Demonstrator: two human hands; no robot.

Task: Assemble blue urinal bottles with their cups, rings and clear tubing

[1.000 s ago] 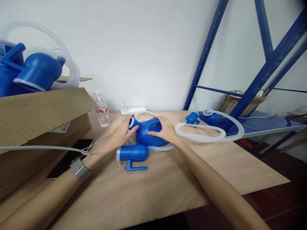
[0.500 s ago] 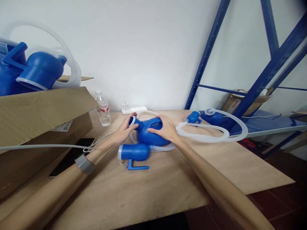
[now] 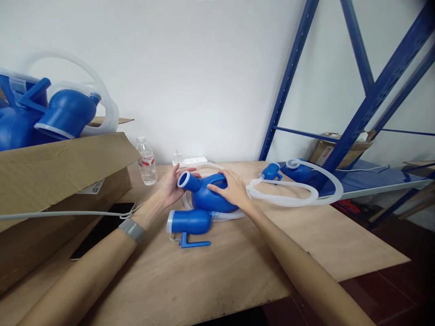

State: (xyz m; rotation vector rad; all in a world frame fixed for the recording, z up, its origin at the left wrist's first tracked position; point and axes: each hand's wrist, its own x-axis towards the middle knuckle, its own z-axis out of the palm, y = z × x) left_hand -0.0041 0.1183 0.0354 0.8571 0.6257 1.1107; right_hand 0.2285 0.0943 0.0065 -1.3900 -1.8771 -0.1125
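A blue plastic urinal bottle (image 3: 210,196) lies on the table, its neck with a white rim pointing up and left. My right hand (image 3: 234,186) grips the bottle at its handle, thumb on the near side. Just left of the neck is my left hand (image 3: 174,183), palm turned up and fingers spread; some fingertips pass behind the neck, so I cannot tell if they touch it. In front of the bottle lies a blue funnel-shaped cup (image 3: 190,222) with a white rim and a loose L-shaped blue cap handle (image 3: 195,243). A clear hose (image 3: 227,215) runs from its end.
At left stands a cardboard box (image 3: 68,158) full of blue bottles and hoses. A water bottle (image 3: 147,162), power strip (image 3: 193,161) and black phone-like slab (image 3: 98,231) are nearby. Another bottle (image 3: 299,172) with coiled hose (image 3: 288,199) lies right, beside blue shelving (image 3: 360,113).
My left hand has come off the bottle's neck and turned palm up, lower and to the left. The neck has swung slightly toward me. The right hand keeps its hold. The view has shifted slightly.
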